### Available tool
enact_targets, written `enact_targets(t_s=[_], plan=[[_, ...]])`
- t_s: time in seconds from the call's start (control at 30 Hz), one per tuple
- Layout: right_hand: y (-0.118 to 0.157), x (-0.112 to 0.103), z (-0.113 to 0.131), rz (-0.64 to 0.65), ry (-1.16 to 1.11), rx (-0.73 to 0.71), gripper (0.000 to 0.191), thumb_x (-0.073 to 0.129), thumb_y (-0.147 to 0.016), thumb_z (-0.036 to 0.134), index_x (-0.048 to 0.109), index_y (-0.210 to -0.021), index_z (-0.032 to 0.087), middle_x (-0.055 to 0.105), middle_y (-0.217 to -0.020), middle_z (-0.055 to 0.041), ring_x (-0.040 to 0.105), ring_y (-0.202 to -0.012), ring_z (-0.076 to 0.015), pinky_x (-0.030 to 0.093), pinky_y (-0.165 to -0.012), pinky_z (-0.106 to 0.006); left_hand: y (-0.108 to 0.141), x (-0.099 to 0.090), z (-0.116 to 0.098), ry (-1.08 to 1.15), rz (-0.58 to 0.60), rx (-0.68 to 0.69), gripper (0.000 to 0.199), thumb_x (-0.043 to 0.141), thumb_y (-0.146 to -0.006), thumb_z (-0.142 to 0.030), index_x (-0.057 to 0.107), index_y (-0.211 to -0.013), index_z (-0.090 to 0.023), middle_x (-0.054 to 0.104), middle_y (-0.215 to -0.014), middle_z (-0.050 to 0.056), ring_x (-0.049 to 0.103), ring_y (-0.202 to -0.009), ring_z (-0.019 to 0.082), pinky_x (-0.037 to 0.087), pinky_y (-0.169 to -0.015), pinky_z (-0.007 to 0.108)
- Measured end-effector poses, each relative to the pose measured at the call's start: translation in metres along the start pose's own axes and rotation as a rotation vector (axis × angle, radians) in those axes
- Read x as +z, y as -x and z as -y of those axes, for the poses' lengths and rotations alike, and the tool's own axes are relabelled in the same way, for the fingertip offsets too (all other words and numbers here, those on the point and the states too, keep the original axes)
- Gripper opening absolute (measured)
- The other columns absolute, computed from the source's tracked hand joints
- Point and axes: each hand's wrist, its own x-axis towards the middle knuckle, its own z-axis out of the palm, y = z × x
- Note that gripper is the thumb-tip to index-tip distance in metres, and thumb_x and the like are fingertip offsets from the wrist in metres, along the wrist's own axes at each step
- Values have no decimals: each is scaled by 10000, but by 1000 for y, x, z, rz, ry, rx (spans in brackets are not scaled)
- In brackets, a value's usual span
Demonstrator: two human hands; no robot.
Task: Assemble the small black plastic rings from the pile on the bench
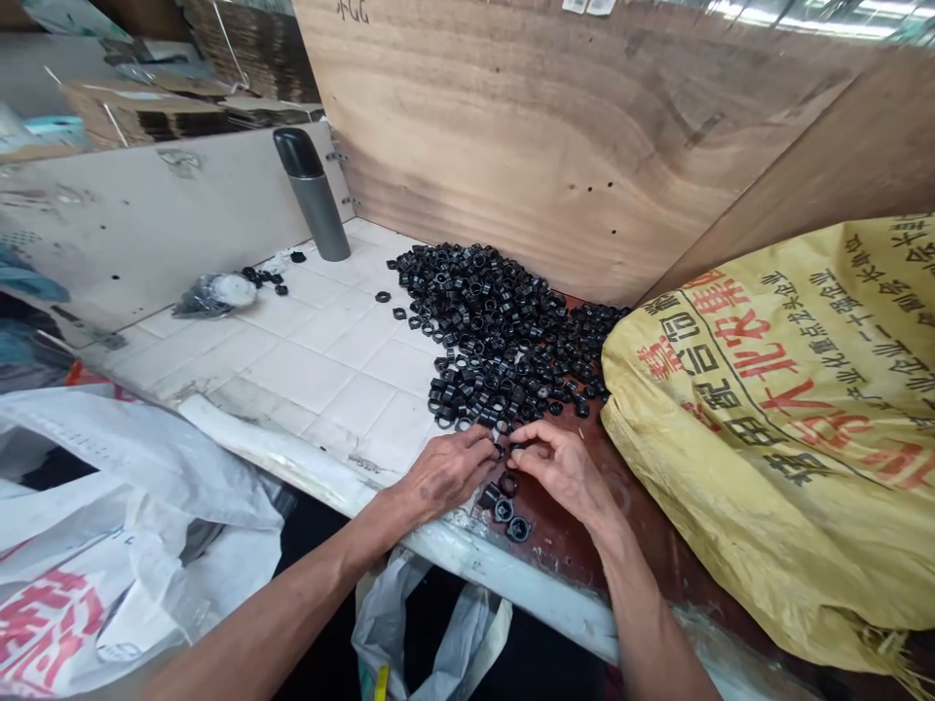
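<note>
A large heap of small black plastic rings and caps (482, 302) covers the middle of the tiled bench. At its near edge my left hand (457, 467) has its fingers closed around a small black piece, mostly hidden by the fingertips. Just to the right, my right hand (559, 472) pinches another small black part between thumb and forefinger. The fingertips of both hands nearly meet. Below them, close to the bench's front edge, lie several loose black caps (518, 529), some with their hollow side up.
A grey flask (314, 200) stands at the back left, near a plastic bag of parts (211, 295). A full yellow sack (774, 419) fills the right side. Wooden boards (570, 136) wall the back. White bags (131, 545) hang at the front left.
</note>
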Motion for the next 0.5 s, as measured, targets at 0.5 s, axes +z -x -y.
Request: enact_targets(t_s=[0.5], plan=[[1, 15, 7, -57, 52, -234, 174, 661, -836, 208, 707, -1003, 223, 713, -992, -26, 670, -884, -173, 519, -818, -288, 4, -15, -10, 344, -145, -251, 284, 627, -808, -167, 527, -1069, -214, 666, -907, -2, 679, -798, 149, 559, -773, 289]])
